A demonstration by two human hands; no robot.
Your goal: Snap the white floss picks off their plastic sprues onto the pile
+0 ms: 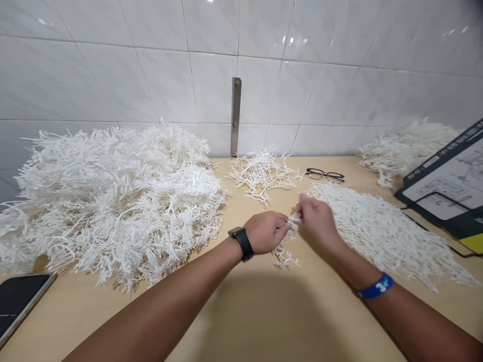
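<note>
A: Fingers first. We see both sets pinched on one small white plastic sprig (292, 221) at frame centre: left hand (266, 231) closed on its near end, right hand (317, 221) closed on its far end.

B: Agreed, both clenched on it, hands almost touching. The sprig sits just above the table (241, 311); whether it touches, we cannot tell.

A: Loose sprig piece (287, 257) lies on the table right under the hands. Black watch (241, 242) on left wrist, blue band (376, 286) on right.

B: Outward: flat layer of sprigs (381, 234) beside the right hand, running to lower right. Big tangled heap (113, 196) fills the left half.

A: Small scatter (262, 173) above centre, glasses (324, 174) just right of it.

B: Another heap (407, 146) upper right, printed sheet on black board (445, 186) at right edge, phone (18, 301) lower left. Tiled wall (151, 65) with metal strip (236, 115) behind.
</note>
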